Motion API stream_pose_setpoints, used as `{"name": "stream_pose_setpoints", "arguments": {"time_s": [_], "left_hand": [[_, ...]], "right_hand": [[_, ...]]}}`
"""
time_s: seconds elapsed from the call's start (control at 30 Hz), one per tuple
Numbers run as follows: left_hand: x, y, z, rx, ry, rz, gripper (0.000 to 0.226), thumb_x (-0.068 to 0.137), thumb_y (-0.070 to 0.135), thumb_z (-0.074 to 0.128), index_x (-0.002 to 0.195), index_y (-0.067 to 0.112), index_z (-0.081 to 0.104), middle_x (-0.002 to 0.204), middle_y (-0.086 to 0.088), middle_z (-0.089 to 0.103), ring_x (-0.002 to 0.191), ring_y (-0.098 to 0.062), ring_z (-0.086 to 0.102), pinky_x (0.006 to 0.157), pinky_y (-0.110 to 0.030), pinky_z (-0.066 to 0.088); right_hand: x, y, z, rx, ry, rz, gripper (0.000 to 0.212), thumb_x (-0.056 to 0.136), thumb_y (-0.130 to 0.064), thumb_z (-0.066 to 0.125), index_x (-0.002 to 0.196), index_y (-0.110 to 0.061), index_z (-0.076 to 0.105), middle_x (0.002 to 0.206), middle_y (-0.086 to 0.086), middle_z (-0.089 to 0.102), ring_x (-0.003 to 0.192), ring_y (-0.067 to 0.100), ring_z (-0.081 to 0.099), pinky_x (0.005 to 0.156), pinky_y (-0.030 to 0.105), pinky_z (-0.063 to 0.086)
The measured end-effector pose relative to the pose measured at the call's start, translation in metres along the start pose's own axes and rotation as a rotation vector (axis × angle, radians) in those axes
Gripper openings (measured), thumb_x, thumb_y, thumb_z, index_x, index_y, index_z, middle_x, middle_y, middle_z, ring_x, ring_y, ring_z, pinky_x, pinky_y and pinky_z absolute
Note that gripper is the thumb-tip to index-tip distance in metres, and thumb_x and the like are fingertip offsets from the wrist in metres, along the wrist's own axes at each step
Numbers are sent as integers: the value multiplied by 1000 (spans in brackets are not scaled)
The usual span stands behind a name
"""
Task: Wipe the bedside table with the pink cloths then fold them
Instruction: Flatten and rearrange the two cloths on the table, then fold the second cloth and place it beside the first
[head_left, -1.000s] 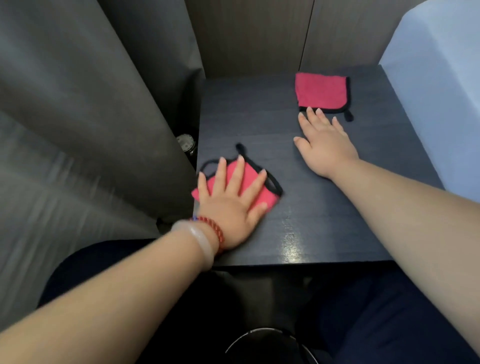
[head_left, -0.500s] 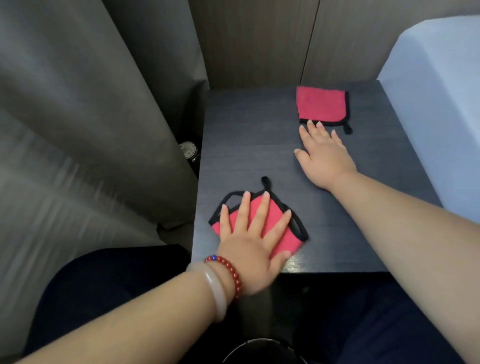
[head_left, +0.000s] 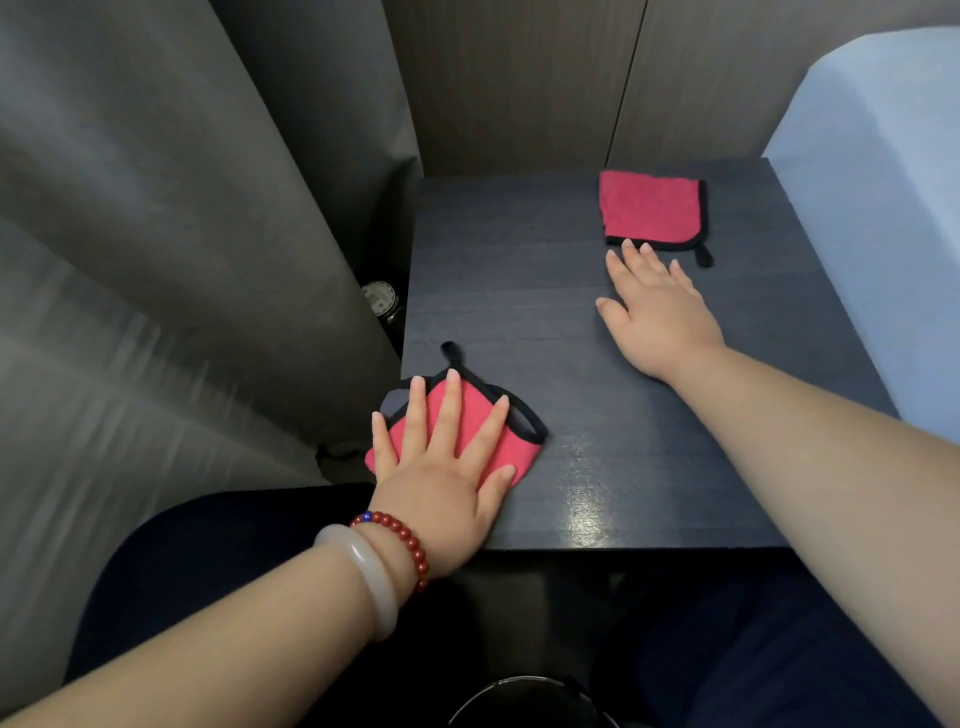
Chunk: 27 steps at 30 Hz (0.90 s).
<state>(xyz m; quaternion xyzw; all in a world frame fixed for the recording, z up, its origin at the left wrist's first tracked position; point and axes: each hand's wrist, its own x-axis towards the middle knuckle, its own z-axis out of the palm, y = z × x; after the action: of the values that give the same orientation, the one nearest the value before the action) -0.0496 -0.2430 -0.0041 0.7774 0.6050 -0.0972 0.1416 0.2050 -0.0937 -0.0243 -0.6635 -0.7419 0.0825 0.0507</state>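
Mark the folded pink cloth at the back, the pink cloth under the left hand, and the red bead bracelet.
Folded pink cloth (head_left: 652, 210): head view, middle of its top face.
Near pink cloth (head_left: 519, 441): head view, bare right part.
Red bead bracelet (head_left: 414, 543): head view, beads atop the wrist.

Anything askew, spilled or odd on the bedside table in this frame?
The rumpled pink cloth under the left hand sits crooked at the front left corner of the bedside table, hanging over its left edge. The folded pink cloth at the back lies square by the right hand. No spill or damage shows.
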Motion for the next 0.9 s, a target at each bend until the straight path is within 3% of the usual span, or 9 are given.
{"name": "stream_pose_setpoints", "arguments": {"time_s": [0.23,0.33,0.4,0.5,0.6,0.7,0.8,0.87,0.9], "left_hand": [[-11,36,3,43,-23,264,64,92,61,13,144,47,-20,155,-3,-33,137,-33,-38,107,-64,-19],[-6,36,-8,-96,-43,269,64,91,64,13,144,49,-20,159,5,-24,142,-24,-29,113,-57,-13],[0,22,-17,-189,70,218,69,87,63,12,150,42,-7,162,9,0,148,-17,-8,118,-48,2],[6,-7,-24,-142,213,208,73,84,57,24,150,25,30,154,6,35,145,-17,24,116,-44,19],[11,-29,-23,-3,221,288,63,83,55,36,131,22,58,142,2,52,137,-23,40,111,-50,27],[13,-40,-23,43,220,327,61,84,60,39,128,25,61,142,0,52,137,-26,40,110,-54,30],[14,-45,-26,110,192,382,68,84,67,34,140,31,48,154,1,34,144,-26,26,114,-56,21],[17,-45,-29,147,165,394,73,82,72,30,143,33,42,159,3,24,148,-24,14,117,-55,11],[18,-44,-31,134,163,388,74,81,73,30,143,34,42,159,4,21,148,-23,9,118,-54,7]], "right_hand": [[0,0,0,16,4,-2,60,98,-41,30,152,-20,15,161,2,7,148,17,3,121,40,3],[-9,-3,-4,154,32,-32,51,98,-34,38,148,-23,31,158,2,21,148,17,8,120,42,3],[-25,-13,-9,321,88,-91,40,97,-27,45,137,-21,51,152,3,37,146,20,18,120,44,5],[-56,-44,-13,438,101,-211,29,92,-30,55,116,-20,68,136,4,56,138,23,37,119,45,9],[-82,-72,-13,402,-85,-269,46,86,-47,61,128,-30,58,149,0,40,144,19,24,119,39,3],[-98,-79,-6,344,-161,-235,54,82,-50,65,132,-37,53,158,-4,20,147,17,8,121,39,2],[-106,-79,-7,414,-69,-201,27,81,-38,71,106,-32,68,154,-5,32,146,16,15,120,36,2],[-108,-79,-9,404,5,-195,7,80,-26,72,86,-28,68,145,-4,44,143,16,26,119,36,5],[-108,-78,-10,397,38,-179,8,80,-20,71,81,-27,66,140,-4,50,140,16,32,119,37,8]]}}
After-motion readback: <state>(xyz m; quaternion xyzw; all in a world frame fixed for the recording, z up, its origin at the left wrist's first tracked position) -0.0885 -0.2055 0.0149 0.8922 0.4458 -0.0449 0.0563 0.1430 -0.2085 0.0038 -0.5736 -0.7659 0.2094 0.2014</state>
